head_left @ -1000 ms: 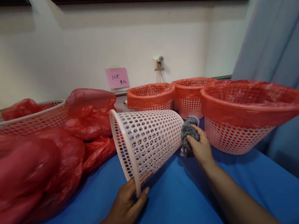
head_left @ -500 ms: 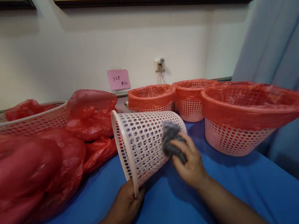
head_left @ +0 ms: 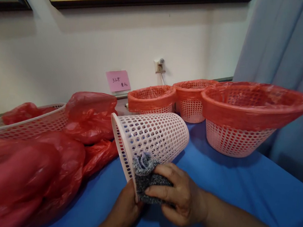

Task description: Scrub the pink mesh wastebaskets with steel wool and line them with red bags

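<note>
A pale pink perforated basket [head_left: 152,136] lies on its side on the blue table [head_left: 214,182], its open rim turned toward me and to the left. My left hand [head_left: 124,213] grips the lowest part of that rim, fingers closed. My right hand [head_left: 178,200] is closed on a grey cloth [head_left: 145,178] and presses it against the basket's side near the rim, just above my left hand.
Three pink baskets lined with red bags stand behind and to the right: a large one [head_left: 247,114] and two smaller ones [head_left: 152,99] [head_left: 192,96]. Crumpled red plastic bags [head_left: 30,159] and another basket [head_left: 26,122] fill the left. A pink note [head_left: 118,80] hangs on the wall; a grey curtain [head_left: 285,44] hangs at right.
My right hand has dragged the grey cloth along the basket's side, from its base at the far end to the rim near me. My left hand has kept its grip on the rim.
</note>
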Motion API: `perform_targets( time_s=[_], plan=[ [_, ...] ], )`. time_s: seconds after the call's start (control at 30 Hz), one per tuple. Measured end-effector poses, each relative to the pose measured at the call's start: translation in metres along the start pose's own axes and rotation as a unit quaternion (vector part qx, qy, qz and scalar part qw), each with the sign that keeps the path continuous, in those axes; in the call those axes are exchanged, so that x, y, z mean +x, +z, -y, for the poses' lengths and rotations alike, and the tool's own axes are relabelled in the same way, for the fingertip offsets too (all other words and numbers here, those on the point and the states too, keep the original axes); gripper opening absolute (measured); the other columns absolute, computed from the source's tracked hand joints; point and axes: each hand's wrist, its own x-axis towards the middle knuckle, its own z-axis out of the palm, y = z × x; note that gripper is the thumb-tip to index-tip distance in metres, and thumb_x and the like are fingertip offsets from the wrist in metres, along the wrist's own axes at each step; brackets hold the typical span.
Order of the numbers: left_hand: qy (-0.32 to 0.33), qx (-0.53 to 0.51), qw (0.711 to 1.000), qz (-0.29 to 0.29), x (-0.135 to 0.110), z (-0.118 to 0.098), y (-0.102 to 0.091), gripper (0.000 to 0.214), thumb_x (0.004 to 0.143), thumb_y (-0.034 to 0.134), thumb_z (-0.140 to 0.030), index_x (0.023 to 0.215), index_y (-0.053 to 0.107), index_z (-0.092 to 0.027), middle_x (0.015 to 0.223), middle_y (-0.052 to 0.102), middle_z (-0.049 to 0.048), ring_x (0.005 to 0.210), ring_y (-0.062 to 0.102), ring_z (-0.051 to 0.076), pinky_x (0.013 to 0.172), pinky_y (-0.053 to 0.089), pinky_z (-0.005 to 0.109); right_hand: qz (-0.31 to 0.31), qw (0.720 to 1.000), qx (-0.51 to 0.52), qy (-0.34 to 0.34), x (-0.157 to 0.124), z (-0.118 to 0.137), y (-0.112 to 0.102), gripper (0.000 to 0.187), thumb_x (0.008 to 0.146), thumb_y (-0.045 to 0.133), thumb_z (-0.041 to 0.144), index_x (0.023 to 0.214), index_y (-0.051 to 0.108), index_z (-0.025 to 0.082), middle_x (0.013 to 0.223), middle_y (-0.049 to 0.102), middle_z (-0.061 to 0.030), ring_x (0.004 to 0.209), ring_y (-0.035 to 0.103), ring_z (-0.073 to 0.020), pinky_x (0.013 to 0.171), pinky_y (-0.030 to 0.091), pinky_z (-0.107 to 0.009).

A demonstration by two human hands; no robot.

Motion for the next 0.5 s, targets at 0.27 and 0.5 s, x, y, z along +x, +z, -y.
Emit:
perform_targets(
  time_s=[0.27, 0.5],
  plan=[
    [-0.014, -0.019, 0.999, -0.048, -0.005, 0.005, -0.005, 0.037, 0.096, 0.058, -0.041, 0.121, 0.075, -0.019, 0.114, 0.078, 0.0115, 0.107, 0.074, 0.03, 0.097, 0.059, 0.043, -0.08, 0.977, -0.075, 0.182, -0.015, -0.043, -0.011, 0.053, 0.076, 0.057, 0.014, 0.127, 0.062, 0.026, 0.147, 0.05, -0.0107, 0.13, 0.056, -0.0282, 0.106, 0.051, -0.049],
    [0.031, 0.069, 0.995, 0.065, -0.001, 0.004, -0.001, 0.043, 0.091, 0.055, -0.019, 0.131, 0.069, -0.025, 0.128, 0.073, 0.0093, 0.12, 0.068, 0.028, 0.102, 0.057, 0.042, -0.22, 0.875, -0.132, 0.41, -0.026, -0.09, -0.033, 0.045, 0.081, 0.061, 0.028, 0.125, 0.067, 0.02, 0.138, 0.054, -0.0153, 0.133, 0.054, -0.0337, 0.116, 0.041, -0.059]
  ],
)
